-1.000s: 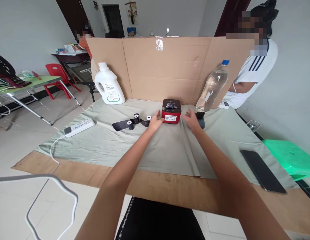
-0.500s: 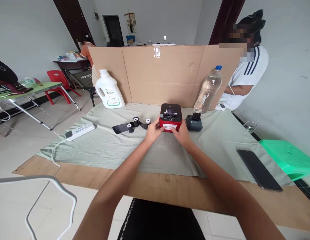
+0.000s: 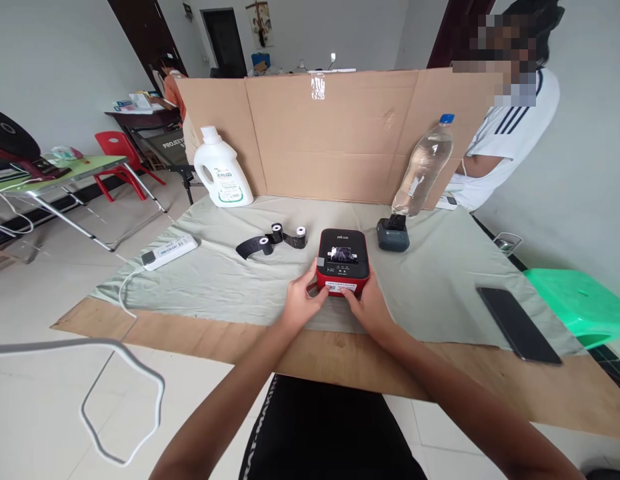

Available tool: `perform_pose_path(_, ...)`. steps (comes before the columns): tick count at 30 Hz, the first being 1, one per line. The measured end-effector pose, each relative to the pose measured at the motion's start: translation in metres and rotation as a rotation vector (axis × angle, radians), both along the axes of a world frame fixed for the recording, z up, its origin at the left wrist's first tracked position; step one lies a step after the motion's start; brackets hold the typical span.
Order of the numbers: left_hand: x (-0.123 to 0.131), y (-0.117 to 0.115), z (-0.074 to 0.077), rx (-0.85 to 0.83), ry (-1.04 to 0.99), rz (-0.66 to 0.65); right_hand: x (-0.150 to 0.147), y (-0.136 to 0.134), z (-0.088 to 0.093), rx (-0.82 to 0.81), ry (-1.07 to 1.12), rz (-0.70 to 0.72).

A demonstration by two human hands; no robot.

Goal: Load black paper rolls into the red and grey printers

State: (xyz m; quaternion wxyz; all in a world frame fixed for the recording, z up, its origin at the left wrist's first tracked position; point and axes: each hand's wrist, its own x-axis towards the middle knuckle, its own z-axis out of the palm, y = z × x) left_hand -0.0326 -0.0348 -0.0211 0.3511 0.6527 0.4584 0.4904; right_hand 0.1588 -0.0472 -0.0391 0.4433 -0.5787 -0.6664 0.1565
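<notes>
The printer (image 3: 343, 260) sits on the cloth (image 3: 215, 293), near the front edge of the surface (image 3: 340, 363). It is held between the left hand (image 3: 301, 301) and the right hand (image 3: 367, 307). Behind it to the left lie the rolls (image 3: 275, 239), and further left the power strip (image 3: 169, 251). Behind it to the right stands a device (image 3: 393, 235), with the bottle (image 3: 424, 167) just behind that, against the cardboard (image 3: 340, 133). The jug (image 3: 221, 169) stands back left, before the cardboard. The phone (image 3: 519, 324) lies far right.
</notes>
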Motion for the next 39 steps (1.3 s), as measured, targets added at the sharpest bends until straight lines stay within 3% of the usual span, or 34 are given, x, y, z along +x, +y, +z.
perform_pose_path(12,-0.001,-0.006,-0.010,0.124,0.114,0.119,0.000,-0.010,0.007,-0.077,0.008,-0.047)
perform_pose_path(18,0.004,-0.004,-0.005,0.331,0.276,0.207,-0.001,-0.007,0.013,0.033,-0.027,-0.041)
perform_pose_path(21,0.006,-0.003,-0.003,0.424,0.344,0.179,-0.001,-0.007,0.015,0.094,-0.055,-0.035)
perform_pose_path(33,0.004,-0.002,-0.007,0.406,0.500,0.214,0.005,-0.005,0.019,0.125,-0.171,-0.020)
perform_pose_path(39,0.006,0.005,-0.008,0.508,0.590,0.265,0.013,0.001,0.020,0.202,-0.317,-0.019)
